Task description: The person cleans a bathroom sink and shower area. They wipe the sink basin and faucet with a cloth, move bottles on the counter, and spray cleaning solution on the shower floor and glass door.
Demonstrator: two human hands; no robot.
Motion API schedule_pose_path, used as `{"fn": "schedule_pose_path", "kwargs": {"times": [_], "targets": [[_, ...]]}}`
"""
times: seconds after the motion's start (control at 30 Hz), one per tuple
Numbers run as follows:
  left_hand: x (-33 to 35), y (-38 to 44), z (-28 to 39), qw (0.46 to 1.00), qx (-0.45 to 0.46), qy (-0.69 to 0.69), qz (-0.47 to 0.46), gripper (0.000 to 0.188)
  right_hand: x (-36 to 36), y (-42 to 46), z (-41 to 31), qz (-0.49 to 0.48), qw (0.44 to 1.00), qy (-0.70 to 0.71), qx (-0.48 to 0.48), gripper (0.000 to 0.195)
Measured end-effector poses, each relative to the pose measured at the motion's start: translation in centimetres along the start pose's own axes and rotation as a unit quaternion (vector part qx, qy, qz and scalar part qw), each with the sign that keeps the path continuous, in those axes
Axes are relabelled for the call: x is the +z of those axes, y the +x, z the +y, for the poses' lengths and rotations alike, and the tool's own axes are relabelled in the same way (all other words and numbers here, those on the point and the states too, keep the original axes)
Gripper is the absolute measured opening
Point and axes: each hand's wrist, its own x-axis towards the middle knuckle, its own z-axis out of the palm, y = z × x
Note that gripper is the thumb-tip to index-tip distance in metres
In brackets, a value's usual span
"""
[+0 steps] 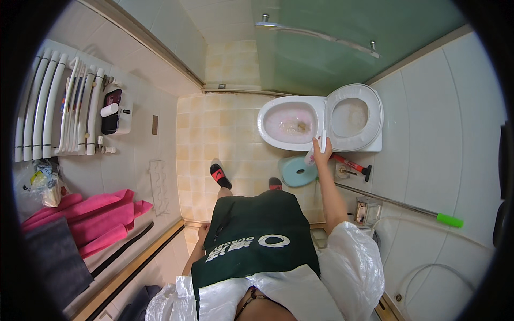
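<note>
My right hand point(322, 151) grips a spray bottle point(310, 157) with a white trigger head, above the near edge of the toilet. White and oval, the toilet bowl point(263, 126) has pinkish liquid or residue inside and a brown stain near its drain. Its seat point(374, 116) is raised and leans back on the cistern side. At the left side of my dark green apron point(257, 224) hangs my left hand point(204, 232), partly hidden by the cloth. Whether its fingers hold anything cannot be made out.
A light-blue plastic stool point(292, 176) and a red-handled tool point(349, 162) stand beside the toilet. A pole with a green grip point(449, 220) leans against the right wall. Beyond is a green glass door point(313, 60). Left are a towel radiator point(52, 104) and pink cloth point(100, 212).
</note>
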Motion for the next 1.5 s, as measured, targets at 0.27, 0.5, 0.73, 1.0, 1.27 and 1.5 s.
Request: {"fn": "schedule_pose_path", "kwargs": {"times": [0.27,0.5,0.73,1.0,1.27,1.5], "targets": [[-8.7,9.9,3.2,0.984,0.098,0.127,0.081,0.022,3.8,-7.5,-11.4,0.049,0.992,0.103,0.048,0.041],[-18.6,15.6,14.7,0.974,0.203,0.036,0.097,0.037,12.2,-13.1,-26.9,-0.031,0.982,0.182,0.030,0.033],[-19.8,14.7,32.9,0.919,0.393,0.029,-0.026,0.065,17.2,-13.0,-40.2,-0.160,0.925,0.338,0.061,0.036],[-19.5,17.0,43.9,0.826,0.559,0.066,0.019,0.069,21.1,-10.4,-48.3,-0.199,0.905,0.371,0.065,0.040],[-18.0,25.7,53.0,0.819,0.573,0.022,-0.033,0.057,24.9,-1.4,-48.8,-0.207,0.947,0.237,-0.058,0.090],[-15.3,36.1,65.4,0.857,0.487,-0.155,-0.056,0.051,24.7,11.8,-43.8,-0.173,0.964,0.203,-0.016,0.065]]}}
